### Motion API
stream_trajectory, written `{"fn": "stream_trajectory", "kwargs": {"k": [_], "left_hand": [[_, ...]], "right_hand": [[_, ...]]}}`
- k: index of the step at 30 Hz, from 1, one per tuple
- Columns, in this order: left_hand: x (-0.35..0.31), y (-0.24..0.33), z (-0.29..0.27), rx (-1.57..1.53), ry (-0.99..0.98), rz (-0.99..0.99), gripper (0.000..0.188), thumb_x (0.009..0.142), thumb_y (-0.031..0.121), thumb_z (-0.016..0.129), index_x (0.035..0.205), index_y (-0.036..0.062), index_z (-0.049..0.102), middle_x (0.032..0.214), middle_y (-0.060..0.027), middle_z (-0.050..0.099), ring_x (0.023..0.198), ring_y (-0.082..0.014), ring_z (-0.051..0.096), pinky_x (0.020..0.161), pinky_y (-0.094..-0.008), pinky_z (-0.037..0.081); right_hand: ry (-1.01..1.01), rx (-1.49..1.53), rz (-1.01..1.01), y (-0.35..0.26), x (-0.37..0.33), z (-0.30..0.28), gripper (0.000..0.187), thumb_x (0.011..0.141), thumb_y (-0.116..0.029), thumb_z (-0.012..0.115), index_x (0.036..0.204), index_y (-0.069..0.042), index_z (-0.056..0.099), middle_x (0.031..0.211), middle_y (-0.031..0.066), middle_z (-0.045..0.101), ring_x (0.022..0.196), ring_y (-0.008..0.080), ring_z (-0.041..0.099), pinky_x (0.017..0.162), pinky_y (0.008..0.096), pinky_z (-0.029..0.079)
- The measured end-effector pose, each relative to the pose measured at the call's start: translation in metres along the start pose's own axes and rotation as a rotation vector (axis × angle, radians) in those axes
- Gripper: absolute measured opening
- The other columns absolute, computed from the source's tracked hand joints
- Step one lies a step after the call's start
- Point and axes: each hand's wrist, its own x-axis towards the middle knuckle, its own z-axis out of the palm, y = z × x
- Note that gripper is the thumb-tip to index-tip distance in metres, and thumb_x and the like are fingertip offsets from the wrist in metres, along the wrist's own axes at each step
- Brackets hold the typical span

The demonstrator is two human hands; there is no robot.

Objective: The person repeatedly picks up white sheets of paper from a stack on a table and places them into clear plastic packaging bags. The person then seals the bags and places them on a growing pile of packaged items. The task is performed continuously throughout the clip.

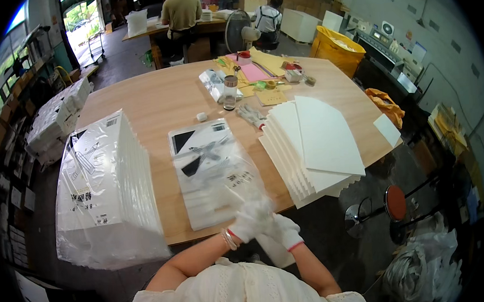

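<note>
My left hand (249,222) and my right hand (286,231), both in white knit gloves with red cuffs, meet at the table's near edge. Motion smears their fingers, so their grip is unclear. Beside and below the gloves a white sheet or board (276,252) extends past the table edge, tilted; I cannot tell which hand has it. Clear plastic bags with a black printed design (206,156) lie flat just ahead of my left hand. The near end of the top bag blurs into the gloves. Fanned white boards (330,140) lie to the right.
A tall stack of filled plastic packs (96,176) stands at the table's left. Farther back on the table are a glass jar (229,93), a spare glove (250,116) and coloured papers (254,71). A round stool (395,202) stands right. Two people work at the far table (212,26).
</note>
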Motion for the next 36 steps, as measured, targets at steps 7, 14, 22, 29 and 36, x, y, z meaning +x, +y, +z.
{"fn": "stream_trajectory", "kwargs": {"k": [7, 14, 22, 29, 36], "left_hand": [[-0.041, -0.083, 0.031, 0.063, -0.118, -0.097, 0.039, 0.074, 0.01, 0.056, 0.112, 0.0043, 0.054, 0.099, -0.0177, 0.058, 0.098, -0.0337, 0.055, 0.085, -0.0429, 0.045], [-0.051, -0.14, 0.039, 0.861, 0.621, -0.189, 0.035, 0.085, 0.015, 0.053, 0.119, 0.0137, 0.051, 0.1, -0.0101, 0.057, 0.096, -0.0286, 0.056, 0.086, -0.045, 0.045], [-0.103, -0.167, 0.033, -0.133, 0.56, -0.792, 0.021, 0.085, 0.016, 0.052, 0.105, 0.0098, 0.053, 0.08, -0.0057, 0.051, 0.074, -0.0242, 0.055, 0.066, -0.0405, 0.045], [-0.241, -0.076, 0.027, -0.515, -0.132, -0.674, 0.012, 0.081, 0.009, 0.054, 0.092, 0.0047, 0.053, 0.096, -0.0152, 0.056, 0.088, -0.0302, 0.057, 0.072, -0.0397, 0.046], [-0.192, -0.064, -0.015, -0.348, 0.12, -0.906, 0.008, 0.077, 0.008, 0.051, 0.082, 0.0013, 0.05, 0.076, -0.0181, 0.061, 0.071, -0.0303, 0.062, 0.066, -0.0374, 0.049]], "right_hand": [[0.517, 0.265, 0.052, 0.013, 0.118, 0.035, 0.039, 0.085, -0.033, 0.051, 0.119, -0.014, 0.047, 0.114, 0.016, 0.056, 0.099, 0.0368, 0.057, 0.079, 0.0477, 0.045], [0.4, 0.095, -0.052, 0.011, 0.177, 0.012, 0.031, 0.092, -0.036, 0.036, 0.108, -0.012, 0.048, 0.092, 0.021, 0.063, 0.084, 0.0421, 0.059, 0.068, 0.0543, 0.044], [0.167, 0.046, 0.011, 0.024, 0.096, 0.053, 0.039, 0.093, -0.032, 0.035, 0.125, -0.01, 0.038, 0.098, 0.0209, 0.061, 0.089, 0.0394, 0.061, 0.067, 0.0522, 0.047], [0.121, 0.114, -0.241, 0.039, -0.044, 0.067, 0.039, 0.093, -0.041, 0.035, 0.104, -0.01, 0.056, 0.091, 0.0216, 0.06, 0.087, 0.0374, 0.059, 0.07, 0.0468, 0.046], [0.4, 0.158, -0.497, 0.065, -0.018, 0.108, 0.032, 0.088, -0.035, 0.049, 0.083, -0.006, 0.062, 0.082, 0.0163, 0.059, 0.075, 0.0353, 0.059, 0.066, 0.0456, 0.046]]}}
